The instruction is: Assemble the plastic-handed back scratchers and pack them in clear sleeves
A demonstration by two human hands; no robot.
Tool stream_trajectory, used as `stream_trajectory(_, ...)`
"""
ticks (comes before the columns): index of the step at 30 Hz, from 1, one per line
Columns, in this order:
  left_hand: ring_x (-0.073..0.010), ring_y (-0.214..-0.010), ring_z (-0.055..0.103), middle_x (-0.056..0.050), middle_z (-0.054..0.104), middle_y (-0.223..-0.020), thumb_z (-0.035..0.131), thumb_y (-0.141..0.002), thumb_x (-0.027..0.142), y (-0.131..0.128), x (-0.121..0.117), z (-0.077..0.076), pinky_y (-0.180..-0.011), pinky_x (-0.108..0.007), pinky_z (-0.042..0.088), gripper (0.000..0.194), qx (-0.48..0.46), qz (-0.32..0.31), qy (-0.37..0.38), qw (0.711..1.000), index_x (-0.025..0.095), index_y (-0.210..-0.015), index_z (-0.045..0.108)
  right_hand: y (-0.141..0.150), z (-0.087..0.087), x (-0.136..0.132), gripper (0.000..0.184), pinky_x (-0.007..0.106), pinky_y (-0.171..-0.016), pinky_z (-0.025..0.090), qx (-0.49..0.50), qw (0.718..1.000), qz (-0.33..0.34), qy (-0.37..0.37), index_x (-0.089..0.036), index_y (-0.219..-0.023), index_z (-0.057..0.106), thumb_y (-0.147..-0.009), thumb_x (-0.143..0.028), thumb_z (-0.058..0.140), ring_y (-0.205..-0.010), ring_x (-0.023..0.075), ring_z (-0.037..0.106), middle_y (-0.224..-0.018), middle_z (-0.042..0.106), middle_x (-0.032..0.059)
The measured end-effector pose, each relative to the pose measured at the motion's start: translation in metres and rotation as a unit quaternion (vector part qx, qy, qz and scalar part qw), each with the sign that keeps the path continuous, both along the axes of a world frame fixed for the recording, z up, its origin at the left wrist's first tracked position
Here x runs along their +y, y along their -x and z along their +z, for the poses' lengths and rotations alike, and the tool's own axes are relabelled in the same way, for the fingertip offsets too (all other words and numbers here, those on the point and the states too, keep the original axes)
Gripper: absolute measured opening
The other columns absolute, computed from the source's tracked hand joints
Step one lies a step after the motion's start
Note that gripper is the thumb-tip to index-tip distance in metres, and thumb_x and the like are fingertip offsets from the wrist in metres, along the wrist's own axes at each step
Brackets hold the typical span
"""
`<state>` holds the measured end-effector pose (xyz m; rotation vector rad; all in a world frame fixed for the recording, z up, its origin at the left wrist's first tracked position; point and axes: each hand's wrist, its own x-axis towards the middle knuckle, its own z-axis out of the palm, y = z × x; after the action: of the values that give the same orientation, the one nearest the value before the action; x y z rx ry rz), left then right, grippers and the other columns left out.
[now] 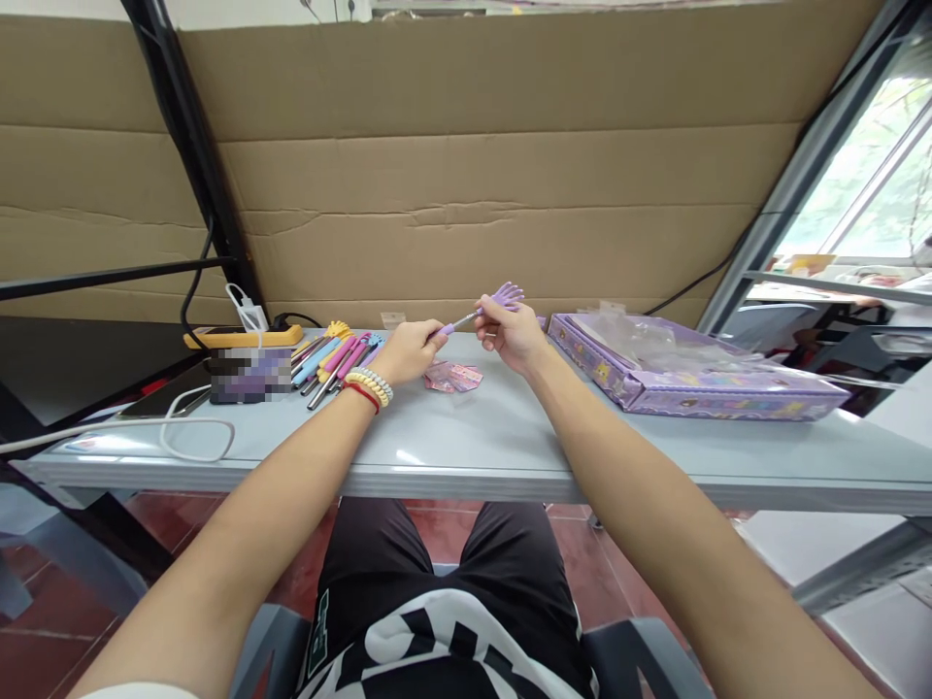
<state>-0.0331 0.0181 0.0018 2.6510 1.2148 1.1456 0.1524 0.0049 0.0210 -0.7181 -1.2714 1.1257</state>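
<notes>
Between my two hands is a purple back scratcher (464,320) with a hand-shaped head and a thin metal shaft. My left hand (408,351) is closed around its purple handle end. Near the head, my right hand (512,335) pinches it, and the spread purple fingers stick out above my knuckles. Some pink patterned pieces (452,377), perhaps paper or card, lie on the table below the shaft. Left of my left hand is a pile of similar sticks (331,361) in blue, yellow, pink and purple, several with metal shafts.
On the right of the grey table (466,442) stands a shallow purple printed box (728,393) with clear plastic in it. At left are a yellow power strip (244,337), a white charger (251,314), a white cable (196,456) and a blurred-out item. Cardboard (495,165) walls the back.
</notes>
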Motion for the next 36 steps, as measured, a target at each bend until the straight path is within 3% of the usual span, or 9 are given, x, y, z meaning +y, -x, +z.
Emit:
stream_trajectory(5, -0.0181, -0.086, 0.063, -0.007, 0.071, -0.097, 0.040, -0.094, 0.035, -0.003, -0.005, 0.000, -0.071, -0.028, 0.042, 0.034, 0.015, 0.025, -0.018, 0.999, 0.017, -0.113, 0.062, 0.002, 0.000, -0.001, 0.025, 0.018, -0.033, 0.035, -0.016, 1.000, -0.011, 0.018, -0.013, -0.068, 0.057, -0.072, -0.028, 0.076, -0.044, 0.0093, 0.056, -0.057, 0.063, 0.0019)
stream_trajectory(9, -0.0203, -0.087, 0.064, -0.006, 0.071, -0.094, 0.037, -0.096, 0.044, -0.009, -0.014, 0.004, -0.065, -0.029, 0.039, 0.037, 0.068, 0.064, -0.033, 0.995, 0.021, -0.103, 0.065, 0.014, -0.003, -0.004, 0.030, 0.019, -0.034, 0.036, -0.031, 0.999, -0.005, -0.008, -0.013, -0.068, 0.056, -0.069, -0.033, 0.079, -0.043, 0.0082, 0.054, -0.056, 0.061, 0.0007)
stream_trajectory(12, -0.0220, -0.088, 0.064, -0.006, 0.070, -0.094, 0.036, -0.097, 0.042, -0.008, -0.015, 0.008, -0.064, -0.030, 0.037, 0.035, 0.091, 0.124, -0.044, 0.987, 0.023, -0.098, 0.065, 0.011, 0.001, -0.002, 0.031, 0.017, -0.032, 0.031, -0.012, 0.999, -0.049, -0.004, -0.013, -0.068, 0.056, -0.072, -0.034, 0.078, -0.039, 0.0057, 0.049, -0.053, 0.059, -0.0011)
stream_trajectory(19, -0.0255, -0.103, 0.054, -0.009, 0.067, -0.104, 0.038, -0.096, 0.030, 0.040, 0.005, 0.019, -0.087, -0.040, 0.031, 0.031, 0.090, 0.244, -0.115, 0.959, 0.021, -0.104, 0.066, -0.053, 0.031, 0.001, 0.031, 0.013, -0.029, 0.021, 0.181, 0.963, -0.200, -0.008, -0.016, -0.070, 0.049, -0.082, -0.037, 0.069, -0.035, 0.0012, 0.036, -0.048, 0.045, -0.0086)
stream_trajectory(23, -0.0263, -0.107, 0.049, -0.008, 0.065, -0.106, 0.038, -0.095, 0.031, 0.074, 0.017, 0.021, -0.093, -0.043, 0.027, 0.031, 0.039, 0.300, -0.123, 0.945, 0.024, -0.102, 0.067, -0.097, 0.042, -0.005, 0.036, 0.013, -0.030, 0.019, 0.279, 0.917, -0.285, -0.027, -0.018, -0.068, 0.044, -0.092, -0.042, 0.053, -0.034, 0.0013, 0.029, -0.049, 0.037, -0.0093)
stream_trajectory(26, -0.0267, -0.107, 0.049, -0.008, 0.065, -0.106, 0.038, -0.094, 0.031, 0.094, 0.023, 0.020, -0.095, -0.044, 0.026, 0.031, 0.011, 0.325, -0.122, 0.938, 0.024, -0.103, 0.068, -0.127, 0.044, -0.009, 0.039, 0.015, -0.031, 0.016, 0.365, 0.862, -0.352, -0.023, -0.019, -0.064, 0.040, -0.099, -0.035, 0.038, -0.033, 0.0022, 0.024, -0.048, 0.029, -0.0089)
stream_trajectory(28, -0.0269, -0.106, 0.050, -0.008, 0.065, -0.104, 0.039, -0.092, 0.031, 0.103, 0.025, 0.018, -0.096, -0.044, 0.026, 0.031, 0.000, 0.333, -0.116, 0.936, 0.025, -0.100, 0.069, -0.143, 0.042, -0.011, 0.041, 0.017, -0.031, 0.017, 0.388, 0.840, -0.379, -0.012, -0.020, -0.060, 0.039, -0.099, -0.032, 0.037, -0.034, 0.0033, 0.023, -0.047, 0.025, -0.0079)
stream_trajectory(31, -0.0270, -0.105, 0.050, -0.008, 0.065, -0.102, 0.040, -0.090, 0.031, 0.109, 0.028, 0.015, -0.097, -0.044, 0.026, 0.031, -0.013, 0.332, -0.111, 0.937, 0.027, -0.098, 0.069, -0.155, 0.039, -0.010, 0.045, 0.020, -0.031, 0.016, 0.369, 0.836, -0.406, -0.008, -0.023, -0.057, 0.035, -0.099, -0.040, 0.035, -0.034, 0.0063, 0.021, -0.047, 0.020, -0.0068)
stream_trajectory(36, -0.0276, -0.103, 0.051, -0.010, 0.065, -0.102, 0.041, -0.086, 0.030, 0.116, 0.029, 0.013, -0.096, -0.045, 0.028, 0.031, -0.045, 0.337, -0.096, 0.936, 0.026, -0.097, 0.070, -0.150, 0.039, -0.013, 0.054, 0.024, -0.035, 0.016, 0.255, 0.862, -0.433, -0.069, -0.023, -0.056, 0.022, -0.094, -0.062, 0.027, -0.036, 0.0072, 0.019, -0.046, 0.018, -0.0059)
